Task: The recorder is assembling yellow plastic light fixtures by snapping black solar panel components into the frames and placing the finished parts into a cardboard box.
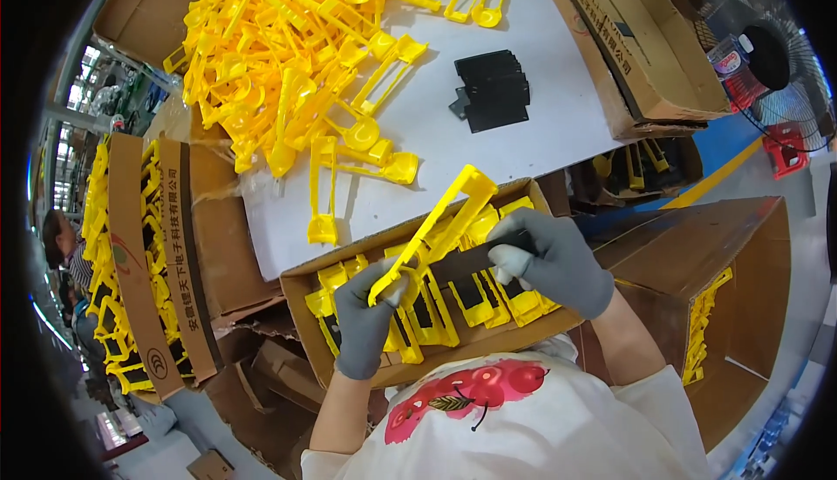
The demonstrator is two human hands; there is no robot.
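Observation:
My left hand [370, 309], in a grey glove, grips the lower end of a long yellow plastic frame [446, 223], which tilts up to the right. A flat black plate [462, 262] is pinched in my gloved right hand [558, 262]; its left end reaches the yellow frame, and I cannot tell whether it sits inside. Both hands are above an open cardboard box [301, 292] on my side of the table. Inside it stand rows of yellow frames with black plates in them [432, 314].
A big heap of yellow frames [288, 61] covers the far left of the white table [558, 27]. Black plates [493, 88] lie stacked at its middle. Cardboard boxes stand at far right [645, 44], right [741, 306] and left [131, 245]. A fan [758, 53] is beyond.

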